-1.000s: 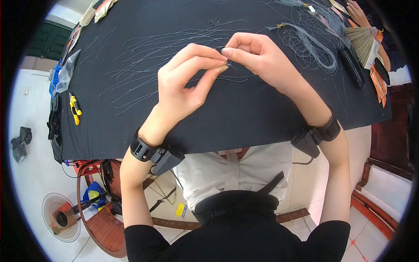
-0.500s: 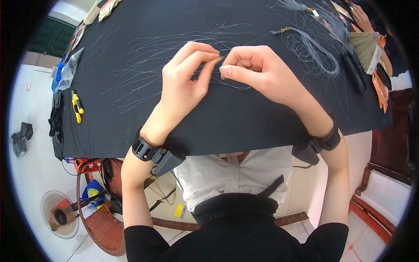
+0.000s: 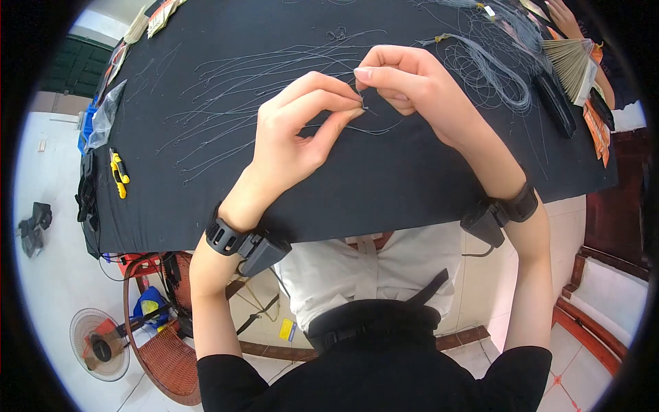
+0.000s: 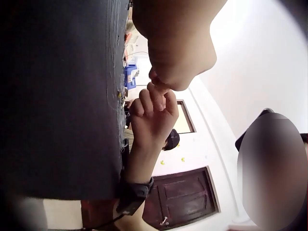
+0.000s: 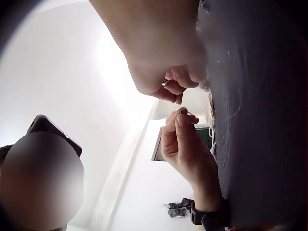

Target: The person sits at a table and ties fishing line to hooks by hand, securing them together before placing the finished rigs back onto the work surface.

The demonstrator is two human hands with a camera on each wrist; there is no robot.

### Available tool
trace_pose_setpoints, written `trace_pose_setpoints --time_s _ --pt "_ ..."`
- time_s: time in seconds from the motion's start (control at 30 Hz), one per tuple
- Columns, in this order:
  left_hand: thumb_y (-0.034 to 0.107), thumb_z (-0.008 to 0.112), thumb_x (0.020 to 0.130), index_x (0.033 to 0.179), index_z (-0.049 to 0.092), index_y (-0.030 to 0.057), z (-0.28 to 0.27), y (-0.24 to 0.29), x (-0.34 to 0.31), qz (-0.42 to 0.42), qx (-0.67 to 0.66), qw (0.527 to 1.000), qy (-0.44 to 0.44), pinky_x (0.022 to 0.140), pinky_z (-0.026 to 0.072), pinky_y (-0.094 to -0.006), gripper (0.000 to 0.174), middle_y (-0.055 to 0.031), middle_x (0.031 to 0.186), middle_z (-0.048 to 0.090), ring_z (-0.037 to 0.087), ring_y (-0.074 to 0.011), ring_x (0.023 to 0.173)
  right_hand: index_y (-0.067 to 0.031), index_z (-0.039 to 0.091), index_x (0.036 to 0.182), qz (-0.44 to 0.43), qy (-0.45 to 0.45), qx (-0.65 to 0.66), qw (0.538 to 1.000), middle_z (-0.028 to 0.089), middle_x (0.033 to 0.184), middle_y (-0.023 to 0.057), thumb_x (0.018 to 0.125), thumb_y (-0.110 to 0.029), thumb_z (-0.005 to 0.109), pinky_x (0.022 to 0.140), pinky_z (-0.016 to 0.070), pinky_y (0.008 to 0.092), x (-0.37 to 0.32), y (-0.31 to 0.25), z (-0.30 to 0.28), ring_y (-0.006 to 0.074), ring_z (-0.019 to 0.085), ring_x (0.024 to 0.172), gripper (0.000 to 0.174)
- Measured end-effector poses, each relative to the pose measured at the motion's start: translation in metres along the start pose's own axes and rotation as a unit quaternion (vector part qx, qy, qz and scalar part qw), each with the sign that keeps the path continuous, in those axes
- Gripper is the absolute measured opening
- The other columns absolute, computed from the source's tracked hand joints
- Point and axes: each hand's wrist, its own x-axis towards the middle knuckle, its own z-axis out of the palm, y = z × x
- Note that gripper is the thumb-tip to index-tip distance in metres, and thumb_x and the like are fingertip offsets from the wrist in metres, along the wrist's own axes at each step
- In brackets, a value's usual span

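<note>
Over the black cloth, my left hand [image 3: 295, 123] pinches a short piece of thin grey line [image 3: 364, 106] between thumb and forefinger, its end poking out past the fingertips. My right hand [image 3: 415, 82] is just up and to the right, thumb pressed against a curled forefinger on the same strand, which spans the small gap. What sits at the pinched end is too small to make out. In the right wrist view the left hand [image 5: 185, 137] shows thumb and fingertips together. Several grey lines with tiny bent ends [image 3: 206, 143] lie spread beneath and left of the hands.
Yellow-handled pliers [image 3: 119, 175] lie at the left. A looped bundle of grey line [image 3: 504, 82] is at the right, near a black case [image 3: 555, 110] and a fan of paper cards [image 3: 570, 65]. Another person's hand [image 3: 564, 19] shows at the far right corner.
The right hand dropped a little beside the left, then rose up and away from it, the strand now stretched between them. The left hand keeps its pinch and has shifted slightly right.
</note>
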Motion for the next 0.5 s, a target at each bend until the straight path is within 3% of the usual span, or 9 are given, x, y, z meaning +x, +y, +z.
trace_pose_setpoints --time_s 0.2,0.4,0.5 --pt "-0.003 0.068 0.068 0.077 0.062 0.0016 0.000 0.000 -0.001 0.005 -0.014 1.000 0.020 0.061 0.0493 -0.0244 0.011 -0.0064 0.080 0.062 0.062 -0.0170 0.071 -0.0070 0.057 0.081 -0.012 0.001 -0.029 1.000 0.032 0.053 -0.0107 0.087 -0.021 0.054 0.041 0.0158 0.0185 0.002 0.006 0.001 -0.0012 0.023 0.045 0.016" --pt "-0.004 0.067 0.069 0.077 0.062 0.0011 0.001 -0.001 -0.002 -0.022 -0.019 0.998 0.063 0.061 0.0489 -0.0246 0.011 -0.0074 0.081 0.063 0.062 -0.0178 0.071 -0.0055 0.057 0.081 -0.014 -0.011 -0.076 0.997 0.041 0.058 -0.0101 0.087 -0.021 0.054 0.043 0.0210 0.0169 0.004 0.014 0.004 -0.0016 0.031 0.050 0.017" --pt "-0.005 0.066 0.069 0.077 0.062 0.0009 0.000 -0.005 -0.003 -0.032 0.015 0.994 0.099 0.062 0.0488 -0.0246 0.010 -0.0078 0.080 0.063 0.062 -0.0181 0.071 -0.0019 0.061 0.080 -0.004 -0.014 -0.097 0.995 0.051 0.061 -0.0026 0.084 -0.021 0.056 0.049 0.0322 0.0202 0.003 0.012 0.006 0.0040 0.042 0.054 0.020"
